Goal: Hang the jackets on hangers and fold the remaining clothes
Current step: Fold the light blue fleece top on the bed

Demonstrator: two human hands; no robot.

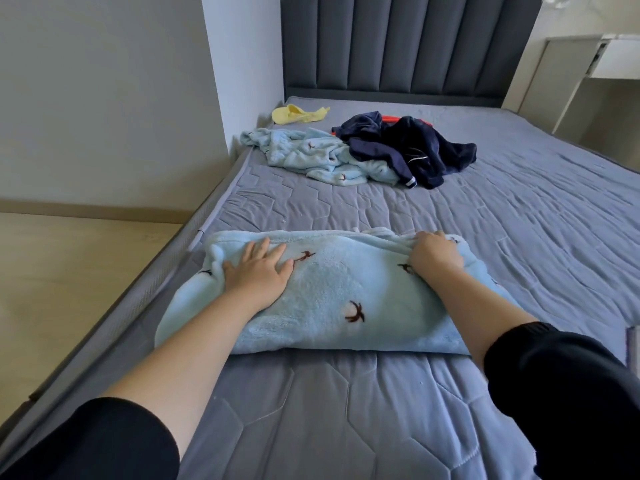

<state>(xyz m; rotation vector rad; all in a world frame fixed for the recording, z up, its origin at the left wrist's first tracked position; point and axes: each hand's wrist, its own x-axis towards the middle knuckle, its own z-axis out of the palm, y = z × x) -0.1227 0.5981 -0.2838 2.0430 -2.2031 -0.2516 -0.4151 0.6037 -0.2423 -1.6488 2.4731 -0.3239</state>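
Observation:
A light blue fleece garment [332,296] with small dark embroidered marks lies folded flat on the grey mattress [346,410] in front of me. My left hand [258,271] presses flat on its left part, fingers spread. My right hand [434,254] grips the cloth at its far right edge with curled fingers. Farther up the bed lie a crumpled light blue fleece piece [311,155], a dark navy jacket [412,148] in a heap, and a small yellow garment [298,114]. Something red-orange [389,118] peeks out behind the navy heap.
The grey padded headboard [408,43] stands at the far end. A white wall [104,98] and wooden floor [69,271] run along the bed's left side. A white shelf unit [595,67] is at the far right.

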